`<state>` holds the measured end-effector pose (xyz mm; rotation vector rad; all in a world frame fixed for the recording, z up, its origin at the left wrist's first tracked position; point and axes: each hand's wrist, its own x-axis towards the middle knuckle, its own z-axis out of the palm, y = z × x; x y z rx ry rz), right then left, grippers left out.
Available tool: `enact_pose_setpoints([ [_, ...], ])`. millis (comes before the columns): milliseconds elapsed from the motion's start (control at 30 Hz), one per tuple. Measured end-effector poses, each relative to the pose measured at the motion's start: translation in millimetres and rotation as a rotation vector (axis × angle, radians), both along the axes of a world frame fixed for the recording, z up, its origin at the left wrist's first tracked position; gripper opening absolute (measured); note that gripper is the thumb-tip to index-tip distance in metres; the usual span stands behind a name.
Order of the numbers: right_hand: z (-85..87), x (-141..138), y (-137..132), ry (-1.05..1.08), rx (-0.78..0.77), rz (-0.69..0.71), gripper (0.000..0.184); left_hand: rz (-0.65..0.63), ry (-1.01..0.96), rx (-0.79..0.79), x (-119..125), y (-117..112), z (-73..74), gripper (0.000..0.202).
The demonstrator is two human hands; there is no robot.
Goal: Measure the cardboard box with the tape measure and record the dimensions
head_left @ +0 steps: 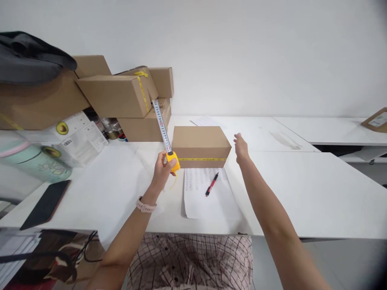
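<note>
My left hand (161,169) grips a yellow tape measure (173,161) whose white blade (160,123) sticks up and away to the left. It is held at the front left corner of a small cardboard box (200,141) with a yellow strip of tape along its front. My right hand (242,148) hovers just right of the box with its fingers loosely spread, holding nothing. In front of the box lies a printed sheet of paper (208,199) with a red and black pen (212,184) on it.
Cardboard boxes (121,94) are stacked at the back left, with white packets (77,139) and a teal bottle (36,161) beside them. A dark phone (46,203) lies at the left of the white table (302,189). Another carton (376,120) sits far right.
</note>
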<state>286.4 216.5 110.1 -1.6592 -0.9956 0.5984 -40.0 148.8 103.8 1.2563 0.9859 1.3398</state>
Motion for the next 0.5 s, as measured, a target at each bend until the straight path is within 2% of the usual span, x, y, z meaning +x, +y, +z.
enact_pose_setpoints([
  [67, -1.0, -4, -11, 0.183, -0.079, 0.128, 0.072, -0.021, -0.021, -0.047, -3, 11, -2.2, 0.051],
  [133, 9.8, -10, -17, 0.187, -0.088, 0.197, 0.072, -0.036, -0.039, -0.052, -2, 22, 3.8, 0.049],
  [233, 39.8, -16, -14, -0.108, -0.052, 0.178, 0.071, -0.038, -0.088, -0.014, -2, 41, 26.2, 0.052],
  [333, 65.8, -23, 0, -0.48, -0.109, 0.1, 0.068, -0.058, -0.121, 0.02, -1, 60, 51.3, 0.053],
  [400, 73.2, -31, 12, -0.686, -0.094, 0.04, 0.057, -0.036, -0.091, 0.032, 2, 65, 61.1, 0.051],
  [500, 72.6, -46, 32, -0.889, 0.039, 0.029, 0.045, 0.02, -0.019, 0.117, 14, 52, 60.8, 0.05],
])
